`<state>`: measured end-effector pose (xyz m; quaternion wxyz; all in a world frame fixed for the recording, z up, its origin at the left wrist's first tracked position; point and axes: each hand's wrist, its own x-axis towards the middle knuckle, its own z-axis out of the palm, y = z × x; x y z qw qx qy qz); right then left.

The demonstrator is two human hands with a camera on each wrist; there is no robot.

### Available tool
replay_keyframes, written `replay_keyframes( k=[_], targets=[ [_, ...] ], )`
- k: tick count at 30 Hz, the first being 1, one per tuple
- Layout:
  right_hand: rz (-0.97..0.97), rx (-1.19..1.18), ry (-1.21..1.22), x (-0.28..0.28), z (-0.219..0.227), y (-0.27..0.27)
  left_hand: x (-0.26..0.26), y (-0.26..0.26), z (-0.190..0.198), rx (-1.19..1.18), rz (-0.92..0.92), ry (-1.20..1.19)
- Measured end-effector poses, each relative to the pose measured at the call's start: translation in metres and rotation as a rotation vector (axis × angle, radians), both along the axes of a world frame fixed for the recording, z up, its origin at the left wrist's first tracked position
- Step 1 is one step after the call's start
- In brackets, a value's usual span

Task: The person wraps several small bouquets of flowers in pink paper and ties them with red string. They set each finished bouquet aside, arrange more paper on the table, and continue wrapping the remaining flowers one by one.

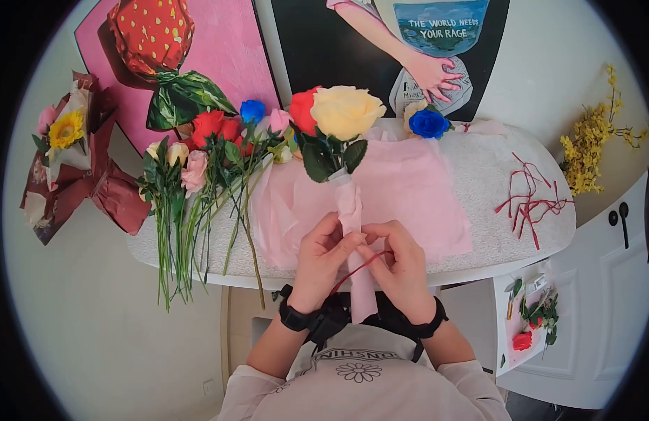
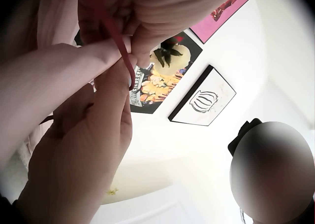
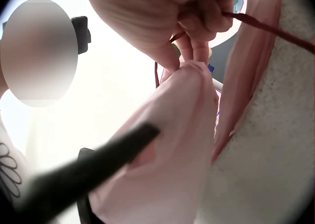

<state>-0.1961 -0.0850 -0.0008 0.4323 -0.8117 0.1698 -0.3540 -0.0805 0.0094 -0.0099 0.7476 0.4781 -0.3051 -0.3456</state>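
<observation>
A small bouquet of artificial roses stands upright in front of me, with a cream rose (image 1: 347, 112), a red rose (image 1: 304, 111) and dark green leaves (image 1: 317, 160). Pink wrapping paper (image 1: 348, 196) is rolled round its stems, and the tail hangs below my hands. My left hand (image 1: 323, 252) grips the wrapped stems from the left. On the other side, my right hand (image 1: 400, 266) pinches a thin dark red ribbon (image 1: 359, 272) against the paper. The ribbon (image 3: 275, 31) crosses the wrap at finger level in the right wrist view.
Pink paper sheets (image 1: 416, 196) lie on the white table (image 1: 479, 231). Loose roses with long stems (image 1: 198, 224) overhang its left edge. Several red ribbons (image 1: 529, 196) lie at right; a blue rose (image 1: 429, 124) is behind. A wrapped bouquet (image 1: 82, 154) stands far left, an open drawer (image 1: 503, 316) lower right.
</observation>
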Motion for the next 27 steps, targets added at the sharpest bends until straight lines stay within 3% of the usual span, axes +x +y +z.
replay_keyframes(
  k=[5,8,11,14,19,23,25,27],
  targets=[
    [0.030,-0.130,-0.068,0.002,-0.009,-0.009,0.002,-0.002,-0.009,-0.002,-0.025,-0.057],
    [0.102,0.157,-0.007,0.001,-0.016,-0.014,0.004,0.001,-0.007,0.029,-0.090,0.035],
    [0.140,0.579,-0.188,0.007,-0.025,-0.016,0.008,0.000,-0.013,-0.023,-0.096,0.143],
    [0.129,0.643,-0.186,0.008,-0.023,-0.018,0.008,-0.002,-0.014,-0.015,-0.095,0.176],
    [0.094,0.354,-0.153,0.013,-0.021,-0.013,0.007,-0.003,-0.017,0.050,-0.104,-0.023],
    [0.083,0.339,-0.093,0.008,-0.013,-0.022,0.006,-0.009,-0.013,-0.122,-0.144,0.212],
    [0.034,0.189,0.010,0.006,0.003,-0.019,0.004,-0.011,-0.006,-0.137,-0.161,0.345],
    [0.009,0.082,0.048,0.006,0.005,-0.018,0.004,-0.011,-0.006,-0.182,-0.228,0.260]
  ],
)
